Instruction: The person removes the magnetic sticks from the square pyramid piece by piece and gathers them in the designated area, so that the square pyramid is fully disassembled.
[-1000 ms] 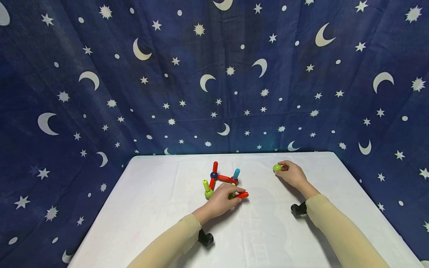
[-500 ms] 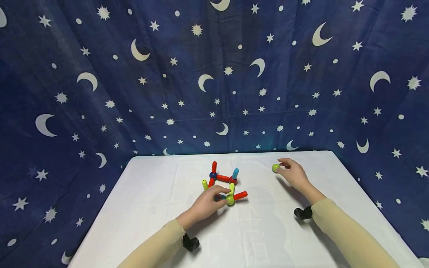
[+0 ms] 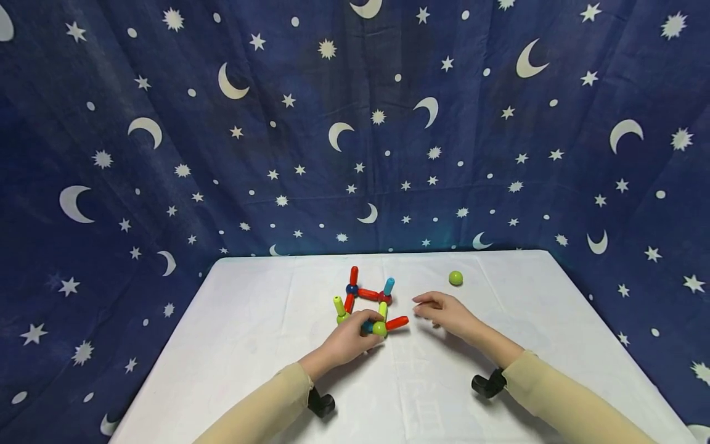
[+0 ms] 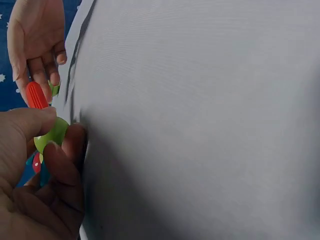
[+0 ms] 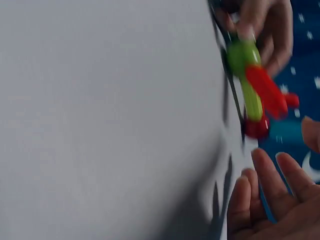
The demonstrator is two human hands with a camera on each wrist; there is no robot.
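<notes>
Before us, the left hand (image 3: pixel 345 340) pinches a green ball (image 3: pixel 379 329), likely steadying the stick frame (image 3: pixel 368 294), the empty right hand (image 3: pixel 448 316) at its three o'clock.

- Support: a white-covered table (image 3: pixel 249 345), fold lines visible; its far edge lies beyond the dark blue ball (image 3: pixel 352 289), the reference for all positions below.
- On it: one joined assembly (image 3: pixel 362 293) of balls and rods. At the dark blue ball, a red rod (image 3: pixel 354 275) stands upright.
- Right of the dark blue ball, joined by another red rod: dark red ball (image 3: pixel 385 299), bearing a raised light blue rod (image 3: pixel 389 286).
- Nearer the front than the dark blue ball, slightly left: partly hidden green ball (image 3: pixel 342 319), with a raised yellow-green rod (image 3: pixel 339 305).
- Nearer the front, to its right: second green ball (image 3: pixel 379 328).
- Well right of the dark blue ball: loose green ball (image 3: pixel 456 278).
</notes>
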